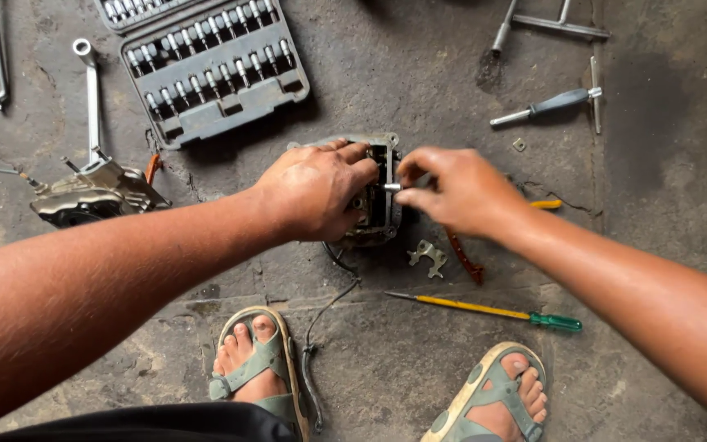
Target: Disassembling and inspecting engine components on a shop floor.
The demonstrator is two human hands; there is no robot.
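We look down at our left hand (314, 196) spread over a small grimy metal housing (380, 192) on the concrete floor (419, 74), fingers curled over its top edge and palm pressing it steady. Our right hand (456, 190) sits just to the right of it, thumb and fingertips pinched on a short silvery pin (392, 187) whose long axis runs sideways, pointing from that hand into the housing's open face. So the housing lies directly under the left hand and just left of the right, with the pin bridging the gap between them. Below the right hand lie a small metal bracket (428, 256) and a yellow-shafted screwdriver with a green handle (493, 311); up and left of the left hand rests an open socket set case (210, 69)
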